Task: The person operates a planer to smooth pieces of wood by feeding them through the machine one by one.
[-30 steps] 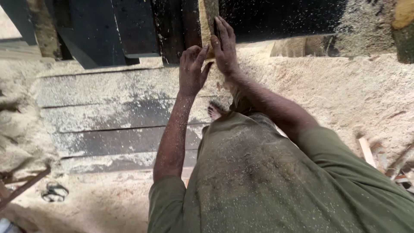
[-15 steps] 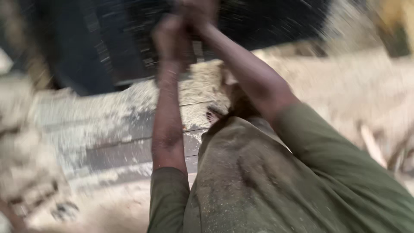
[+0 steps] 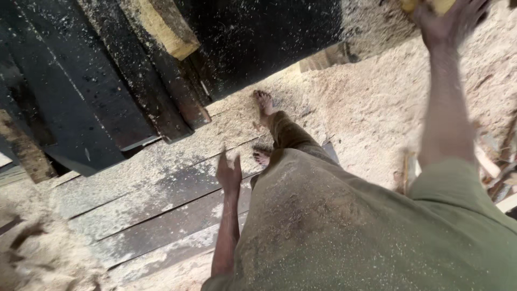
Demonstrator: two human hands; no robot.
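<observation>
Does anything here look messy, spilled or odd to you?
Yes. Sawdust lies thick over the ground and dusts the planks, where the person stands barefoot. The right hand grips a pale wood piece at the frame's top edge; the left hand hangs empty.

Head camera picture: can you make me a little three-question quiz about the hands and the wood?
1. True or false: the left hand grips a plank.
2. What does the right hand hold? A) a yellowish piece of wood B) a hammer C) a rope
3. What pale powder covers the floor boards?

Key: 1. False, it hangs open and holds nothing. 2. A. 3. Sawdust.
</observation>
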